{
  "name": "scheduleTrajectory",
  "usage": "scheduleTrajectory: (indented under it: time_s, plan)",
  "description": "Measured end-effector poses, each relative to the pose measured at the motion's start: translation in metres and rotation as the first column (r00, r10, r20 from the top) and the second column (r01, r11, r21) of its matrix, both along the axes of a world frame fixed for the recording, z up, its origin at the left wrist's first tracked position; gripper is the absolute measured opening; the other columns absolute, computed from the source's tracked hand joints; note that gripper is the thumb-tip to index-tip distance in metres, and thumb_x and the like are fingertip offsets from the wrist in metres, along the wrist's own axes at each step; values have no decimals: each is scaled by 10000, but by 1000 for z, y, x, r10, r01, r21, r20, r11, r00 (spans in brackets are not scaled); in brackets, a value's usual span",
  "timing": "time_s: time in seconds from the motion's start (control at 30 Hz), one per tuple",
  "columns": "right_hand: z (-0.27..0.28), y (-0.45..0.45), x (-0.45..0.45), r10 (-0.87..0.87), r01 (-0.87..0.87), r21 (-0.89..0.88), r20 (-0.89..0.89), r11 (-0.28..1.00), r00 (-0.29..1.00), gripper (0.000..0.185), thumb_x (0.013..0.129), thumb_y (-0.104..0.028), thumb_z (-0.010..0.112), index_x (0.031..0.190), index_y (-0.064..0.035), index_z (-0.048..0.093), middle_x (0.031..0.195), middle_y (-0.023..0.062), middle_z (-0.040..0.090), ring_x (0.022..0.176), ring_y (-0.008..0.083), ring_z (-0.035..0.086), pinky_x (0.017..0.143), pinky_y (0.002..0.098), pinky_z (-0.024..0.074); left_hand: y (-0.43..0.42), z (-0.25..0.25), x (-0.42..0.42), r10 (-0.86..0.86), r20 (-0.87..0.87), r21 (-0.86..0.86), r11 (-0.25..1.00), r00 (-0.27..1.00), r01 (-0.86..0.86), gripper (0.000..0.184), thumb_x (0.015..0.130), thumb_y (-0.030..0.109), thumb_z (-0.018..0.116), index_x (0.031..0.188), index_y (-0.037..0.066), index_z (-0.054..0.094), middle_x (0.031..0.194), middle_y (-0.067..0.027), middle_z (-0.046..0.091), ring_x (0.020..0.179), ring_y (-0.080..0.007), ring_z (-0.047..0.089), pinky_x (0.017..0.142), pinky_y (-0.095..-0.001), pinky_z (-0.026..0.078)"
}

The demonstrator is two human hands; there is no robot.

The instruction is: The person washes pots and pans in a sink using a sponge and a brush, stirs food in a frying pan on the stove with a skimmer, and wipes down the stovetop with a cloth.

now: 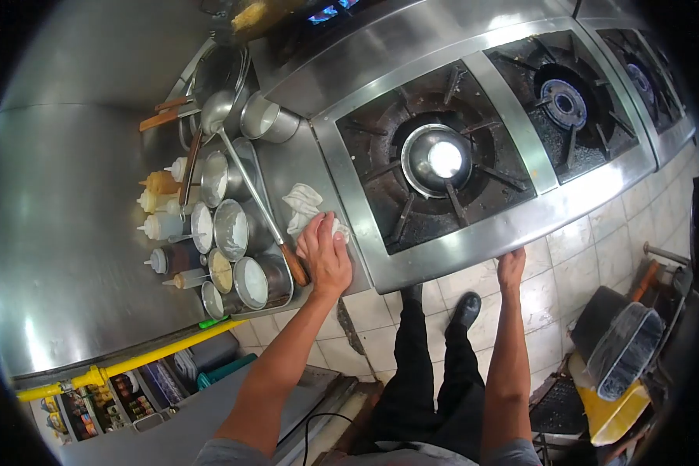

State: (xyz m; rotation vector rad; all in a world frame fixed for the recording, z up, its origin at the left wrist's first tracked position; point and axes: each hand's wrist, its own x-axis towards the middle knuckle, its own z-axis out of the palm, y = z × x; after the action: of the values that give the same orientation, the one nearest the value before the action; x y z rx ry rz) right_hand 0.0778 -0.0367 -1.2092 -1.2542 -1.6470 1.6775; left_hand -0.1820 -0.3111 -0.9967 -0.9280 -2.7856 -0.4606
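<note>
My left hand (325, 255) is closed over part of a crumpled white cloth (303, 203) on the steel counter beside the stove. Just left of it lies the wooden handle of a long ladle (245, 167). My right hand (511, 268) is at the stove's front edge (474, 252), its fingers curled and partly hidden under the rim. An upturned metal bowl (436, 161) sits on the nearest burner.
Metal containers (231, 229) of white and yellowish contents and several squeeze bottles (163, 225) stand at the left. Pans (219, 74) are behind them. More burners (563, 103) extend right. A yellow pipe (132, 373) runs below the counter. Bins (625, 342) stand at lower right.
</note>
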Motion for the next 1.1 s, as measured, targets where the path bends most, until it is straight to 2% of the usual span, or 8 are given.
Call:
scheduleTrajectory:
  time_s: [0.07, 0.27, 0.5, 0.6, 0.7, 0.9, 1.03, 1.1]
  plan:
    - [12, -1, -4, -73, 52, -150, -140, 987, 988, 299, 988, -238, 528, 1069, 48, 560, 820, 35, 569, 679, 95, 467, 605, 272, 407, 1, 1, 0, -4, 3, -1, 1000, 1000, 4, 417, 999, 207, 508, 1387, 64, 561, 1393, -148, 503, 1284, -344, 435, 1078, -495, 276]
    - [31, -1, -11, -65, 57, -96, -81, 994, 995, 258, 971, -210, 504, 932, 32, 586, 747, 23, 566, 659, 102, 488, 593, 274, 403, 2, 3, 0, -5, -6, -8, 1000, 1000, 5, 418, 1026, 236, 477, 1400, 67, 555, 1392, -156, 512, 1263, -352, 448, 1080, -483, 278]
    - [5, 2, -2, -17, 15, -54, -44, 998, 999, 332, 946, -288, 478, 888, 18, 591, 726, 49, 577, 649, 134, 514, 591, 301, 425, 3, 6, 2, 6, -10, -8, 1000, 1000, -6, 415, 1034, 246, 464, 1389, 56, 562, 1382, -163, 519, 1259, -353, 455, 1073, -486, 284]
    - [14, 0, -5, -36, 35, -35, -28, 999, 999, 332, 948, -283, 475, 879, 21, 588, 717, 45, 571, 649, 131, 512, 587, 303, 425, 3, 5, 1, -1, -9, -14, 1000, 1000, 1, 416, 1033, 250, 466, 1382, 49, 568, 1382, -167, 519, 1257, -355, 456, 1076, -484, 286]
    - [12, 0, -3, -15, 15, -21, 4, 1000, 1000, 338, 974, -289, 484, 916, 28, 586, 741, 50, 579, 658, 132, 518, 594, 304, 430, 2, 1, 0, -17, -16, 15, 1000, 1000, 17, 414, 998, 214, 504, 1378, 66, 574, 1395, -149, 509, 1257, -362, 447, 1066, -498, 289]
    - [17, -6, -10, -105, 102, -137, -17, 985, 994, 348, 1018, -300, 487, 1030, 39, 564, 811, 57, 596, 676, 117, 503, 609, 285, 430, 1, -3, -1, -41, -32, -2, 999, 999, 41, 415, 1008, 214, 483, 1371, 37, 578, 1370, -167, 528, 1243, -367, 455, 1064, -503, 305]
    - [8, -7, -9, -126, 126, -104, 2, 987, 992, 408, 1025, -349, 477, 1048, 48, 571, 845, 68, 619, 695, 120, 518, 624, 278, 448, 3, -2, 0, -35, -42, -15, 999, 998, 35, 421, 1020, 215, 467, 1377, 17, 573, 1365, -173, 530, 1245, -358, 452, 1072, -484, 304]
    - [-8, -4, 2, -47, 35, -129, -88, 991, 995, 351, 1005, -268, 546, 1159, 47, 560, 899, 107, 663, 749, 176, 599, 675, 310, 500, 3, -1, 0, -34, -47, -27, 999, 998, 33, 421, 1020, 214, 469, 1376, 16, 573, 1365, -171, 530, 1245, -356, 452, 1070, -482, 305]
